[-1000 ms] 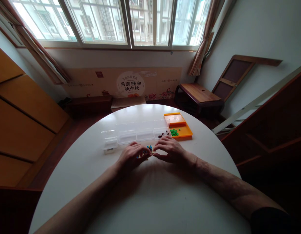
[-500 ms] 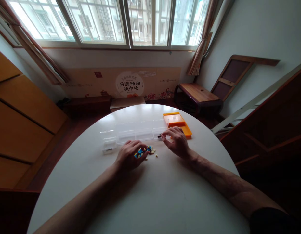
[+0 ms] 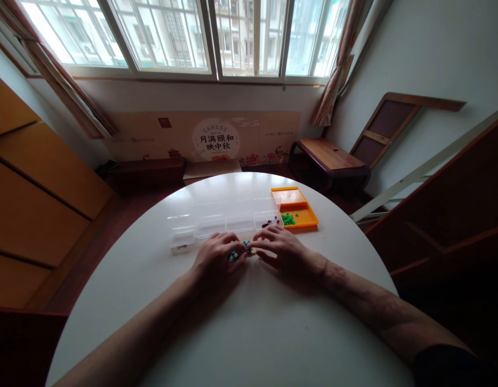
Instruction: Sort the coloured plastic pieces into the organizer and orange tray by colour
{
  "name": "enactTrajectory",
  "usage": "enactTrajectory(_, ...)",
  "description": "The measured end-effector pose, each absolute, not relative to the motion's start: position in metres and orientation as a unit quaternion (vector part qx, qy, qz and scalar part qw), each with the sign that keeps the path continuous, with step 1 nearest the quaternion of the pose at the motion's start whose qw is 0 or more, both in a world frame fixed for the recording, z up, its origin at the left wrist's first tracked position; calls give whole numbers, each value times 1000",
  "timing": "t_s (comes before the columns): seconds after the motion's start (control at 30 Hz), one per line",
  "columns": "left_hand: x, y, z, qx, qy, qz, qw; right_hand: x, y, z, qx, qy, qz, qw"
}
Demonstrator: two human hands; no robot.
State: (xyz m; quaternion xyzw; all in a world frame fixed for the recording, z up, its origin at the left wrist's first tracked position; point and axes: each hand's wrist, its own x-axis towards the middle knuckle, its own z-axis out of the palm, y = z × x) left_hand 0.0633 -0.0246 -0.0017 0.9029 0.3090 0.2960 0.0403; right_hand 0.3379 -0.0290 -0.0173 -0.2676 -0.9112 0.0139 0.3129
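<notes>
Small blue and cream pieces [image 3: 233, 256] are heaped before the clear plastic compartment box [image 3: 210, 228], between the curled left hand [image 3: 217, 253] and right hand [image 3: 282, 248]. Whether any are pinched cannot be told.

Beyond the hands [image 3: 282, 248], clear plastic box [image 3: 210, 228] and orange plastic tray [image 3: 306, 216] are gleaming; beneath, smooth table [image 3: 273, 333] is reflecting light.

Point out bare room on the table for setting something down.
Bare: the near white table between the forearms, and left of the clear box. Crowded: the centre, where left hand and right hand meet the mixed pieces; behind them, the clear box and orange tray sit side by side.
</notes>
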Motion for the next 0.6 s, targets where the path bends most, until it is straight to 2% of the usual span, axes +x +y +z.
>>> enactTrajectory(0.27,65,-24,-1,906,299,296,43,339,-28,-19,-251,-922,-3,295)
enactTrajectory(0.6,64,-24,-3,910,296,287,38,342,-25,-22,-267,-910,46,314)
